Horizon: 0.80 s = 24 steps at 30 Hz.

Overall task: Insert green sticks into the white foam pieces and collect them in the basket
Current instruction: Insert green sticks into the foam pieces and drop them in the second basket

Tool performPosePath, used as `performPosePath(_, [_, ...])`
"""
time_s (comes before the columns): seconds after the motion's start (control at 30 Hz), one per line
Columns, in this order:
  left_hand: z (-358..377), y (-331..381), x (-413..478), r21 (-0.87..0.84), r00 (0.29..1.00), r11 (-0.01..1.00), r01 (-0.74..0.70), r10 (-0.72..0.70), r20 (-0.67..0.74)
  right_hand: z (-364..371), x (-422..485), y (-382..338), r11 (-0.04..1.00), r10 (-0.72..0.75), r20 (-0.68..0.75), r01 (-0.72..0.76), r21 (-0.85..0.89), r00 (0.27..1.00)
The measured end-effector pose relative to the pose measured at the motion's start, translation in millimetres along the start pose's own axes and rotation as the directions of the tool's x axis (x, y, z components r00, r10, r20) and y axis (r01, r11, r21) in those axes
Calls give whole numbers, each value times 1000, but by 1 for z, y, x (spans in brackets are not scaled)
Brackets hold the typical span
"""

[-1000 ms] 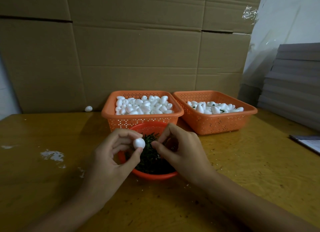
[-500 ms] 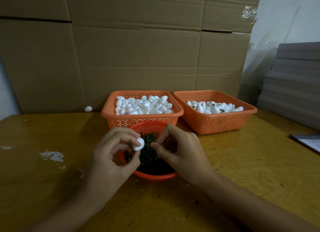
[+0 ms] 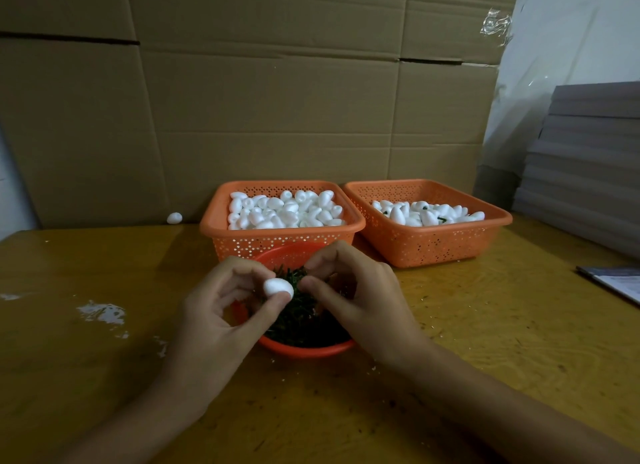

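Turned sideways, the foam egg [image 3: 278,288], likely light and dent-prone, sits pinched round its middle in the left hand [image 3: 221,311] while the right hand [image 3: 356,297] pinches just beside it, any stick unseen.

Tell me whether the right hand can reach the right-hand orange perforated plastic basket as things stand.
Probably yes. The right hand hovers over the round red bowl of green sticks; the right-hand orange perforated plastic basket stands just beyond it, open-topped, with only wooden tabletop between them.
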State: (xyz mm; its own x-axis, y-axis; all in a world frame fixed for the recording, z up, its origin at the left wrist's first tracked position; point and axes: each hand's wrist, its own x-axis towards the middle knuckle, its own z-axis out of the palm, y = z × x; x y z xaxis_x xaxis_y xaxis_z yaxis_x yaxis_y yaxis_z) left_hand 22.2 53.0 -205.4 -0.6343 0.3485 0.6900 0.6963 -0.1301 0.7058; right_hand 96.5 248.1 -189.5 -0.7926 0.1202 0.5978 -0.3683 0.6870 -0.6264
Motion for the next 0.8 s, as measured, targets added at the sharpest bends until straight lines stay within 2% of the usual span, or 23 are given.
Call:
performPosePath(0.13, [-1, -4, 2, -70, 996, 996, 58, -62, -58, -3, 5, 1, 990, 43, 69, -52, 131, 997])
performPosePath(0.23, [-1, -5, 1, -65, 995, 995, 70, -74, -64, -3, 6, 3, 988, 39, 82, -51, 147, 996])
performPosePath(0.37, [-2, -4, 2, -141, 985, 983, 116, -132, -113, -3, 6, 5, 989, 40, 77, -50, 137, 996])
performPosePath(0.57, [0, -4, 0, -82, 994, 992, 99, -102, -33, 0, 4, 2, 993, 54, 54, -59, 105, 997])
performPosePath(0.67, [-1, -6, 0, -44, 997, 996, 74, -75, -24, -2, 4, -1, 1000, -6, 66, 4, 24, 998])
performPosePath(0.8, [-1, -5, 0, 85, 998, 995, -48, 45, 38, -4, 1, -6, 960, -176, 92, 192, -203, 980])
